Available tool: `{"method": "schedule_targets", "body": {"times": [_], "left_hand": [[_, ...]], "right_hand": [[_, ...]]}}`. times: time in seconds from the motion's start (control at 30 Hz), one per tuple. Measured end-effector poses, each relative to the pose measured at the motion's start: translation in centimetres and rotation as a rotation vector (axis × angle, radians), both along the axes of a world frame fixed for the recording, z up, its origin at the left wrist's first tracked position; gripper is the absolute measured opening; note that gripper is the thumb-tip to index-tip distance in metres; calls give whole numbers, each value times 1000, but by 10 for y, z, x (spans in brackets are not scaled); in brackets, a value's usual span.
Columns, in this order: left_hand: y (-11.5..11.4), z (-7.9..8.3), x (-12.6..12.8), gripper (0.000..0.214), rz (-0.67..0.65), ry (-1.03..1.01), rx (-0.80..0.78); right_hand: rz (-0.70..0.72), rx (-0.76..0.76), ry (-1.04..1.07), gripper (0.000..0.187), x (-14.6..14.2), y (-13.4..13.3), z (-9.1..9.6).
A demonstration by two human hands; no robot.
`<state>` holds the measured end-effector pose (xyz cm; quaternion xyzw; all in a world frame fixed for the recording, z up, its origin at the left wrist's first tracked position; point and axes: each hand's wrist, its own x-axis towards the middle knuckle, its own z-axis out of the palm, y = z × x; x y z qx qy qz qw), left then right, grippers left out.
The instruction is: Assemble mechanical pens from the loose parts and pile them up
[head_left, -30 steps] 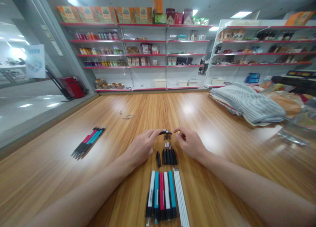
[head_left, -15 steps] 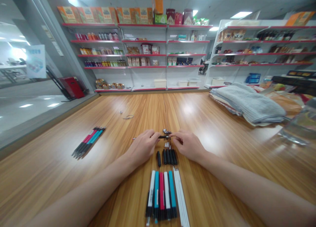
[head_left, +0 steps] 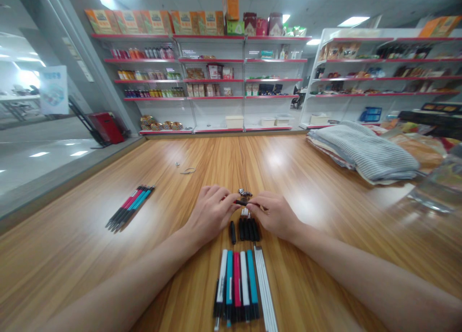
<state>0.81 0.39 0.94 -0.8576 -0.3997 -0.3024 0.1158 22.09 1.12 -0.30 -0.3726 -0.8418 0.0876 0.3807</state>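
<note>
Evidently, a slim black pen piece (head_left: 241,203) is pinched at one end by the left hand (head_left: 209,211) and at the other by the right hand (head_left: 273,213), straight beyond the row of pen barrels (head_left: 237,276). For a clean fit, the piece is probably best kept level and in line, with any turning done lightly and the small metal parts (head_left: 244,192), farther from the barrels, left unbrushed. Just beyond the barrels, black grips (head_left: 249,231) are laid out; to their right, white refills (head_left: 265,291) are lined up. The wood-grain table (head_left: 216,151) is patched with glare. Well left of the barrels, pens (head_left: 130,207) are laid together; far right, folded cloth (head_left: 375,151) is piled. Far beyond the barrels, stocked shelves (head_left: 212,98) are ranged under ceiling lights (head_left: 353,21).
</note>
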Motion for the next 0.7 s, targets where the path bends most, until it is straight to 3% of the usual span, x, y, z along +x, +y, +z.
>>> {"method": "schedule_targets", "body": {"times": [0.1,0.17,0.3,0.57,0.7], "left_hand": [[4,-2,-1,46,201,-383,71],[9,-6,-3,51,241,-606,-18],[16,-12,-6,39,195,-849,-250],[11,-8,-2,39,111,-1045,-329],[8,-2,2,41,-1,-1191,-410]], "right_hand": [[-82,36,70,19,2,0,4],[-118,45,115,21,4,-1,7],[-118,23,136,22,4,-1,9],[-80,-24,113,22,3,0,5],[-75,-35,125,22,5,1,4]]}}
